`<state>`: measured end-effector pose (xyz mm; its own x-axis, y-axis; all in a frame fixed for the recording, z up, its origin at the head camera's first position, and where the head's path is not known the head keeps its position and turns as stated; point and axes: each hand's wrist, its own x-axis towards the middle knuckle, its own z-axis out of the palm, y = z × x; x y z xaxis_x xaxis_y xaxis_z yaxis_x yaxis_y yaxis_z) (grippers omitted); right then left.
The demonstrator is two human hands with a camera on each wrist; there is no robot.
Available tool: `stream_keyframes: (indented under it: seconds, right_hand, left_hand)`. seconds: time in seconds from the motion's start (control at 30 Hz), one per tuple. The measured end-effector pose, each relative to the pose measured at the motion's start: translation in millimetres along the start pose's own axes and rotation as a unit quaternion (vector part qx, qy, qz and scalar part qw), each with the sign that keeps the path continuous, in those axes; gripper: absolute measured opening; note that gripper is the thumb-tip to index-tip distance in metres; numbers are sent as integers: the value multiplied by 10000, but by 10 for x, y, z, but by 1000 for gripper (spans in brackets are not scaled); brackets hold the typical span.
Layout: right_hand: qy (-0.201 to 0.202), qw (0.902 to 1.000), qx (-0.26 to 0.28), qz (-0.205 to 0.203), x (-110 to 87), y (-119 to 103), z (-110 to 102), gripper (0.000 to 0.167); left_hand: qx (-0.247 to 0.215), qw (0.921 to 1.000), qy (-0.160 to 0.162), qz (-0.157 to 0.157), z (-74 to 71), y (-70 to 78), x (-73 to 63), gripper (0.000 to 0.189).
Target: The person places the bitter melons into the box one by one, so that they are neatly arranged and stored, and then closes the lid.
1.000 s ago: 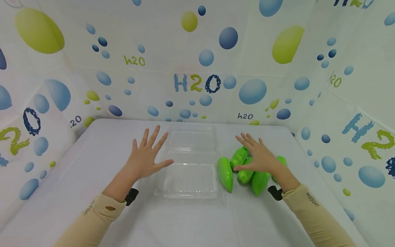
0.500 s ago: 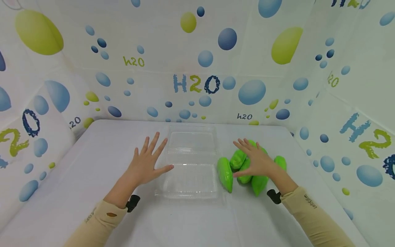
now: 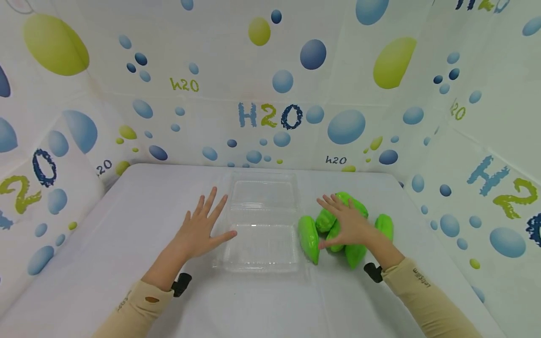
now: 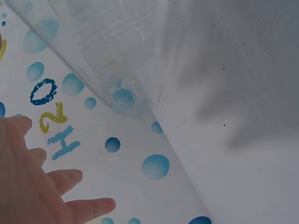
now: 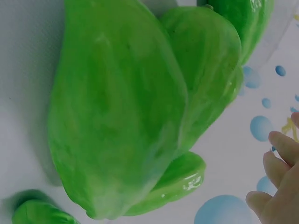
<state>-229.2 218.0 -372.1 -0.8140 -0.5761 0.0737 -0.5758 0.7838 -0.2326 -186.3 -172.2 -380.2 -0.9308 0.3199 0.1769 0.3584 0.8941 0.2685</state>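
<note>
My left hand, fingers spread and palm down, is raised at the left side of a clear plastic clamshell container. That container lies unfolded, its two halves one behind the other. Over a group of shiny green peppers to its right, my right hand hovers with fingers apart, covering part of them. Neither hand holds anything. In the right wrist view a large green pepper fills the middle, with my fingertips at the right edge. The left wrist view has my fingers stretched out below the container's edge.
Everything lies on a table with a white cover. One green pepper lies a little apart at the right. A white curtain with blue and green dots and H2O lettering stands behind and at both sides.
Both hands have drifted slightly toward the person, still spread. More of the peppers behind the right hand now shows. Container and peppers stay where they were.
</note>
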Motion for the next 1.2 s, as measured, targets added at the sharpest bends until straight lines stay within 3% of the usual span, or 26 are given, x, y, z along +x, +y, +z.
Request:
stream_keyframes:
  seconds: [0.2,0.5,0.77,1.2]
  right_hand:
    - [-188,9998,85,-43,-3,-11,97,118]
    - [-115,9997,-46,-227,3,-12,198,119]
    - [-192,9995,45,-238,10,-3,280,120]
    - [-307,9991,-100,-263,59,-45,386,120]
  left_hand:
    - [-335,9992,-201,-17,57,4,-15,92]
    - [-673,9971,-361,-75,155,-8,-40,93]
    - [-1223,9898,-695,-205,208,2,-60,91]
    - [-1683,9813,-917,-162,283,-29,-86,99]
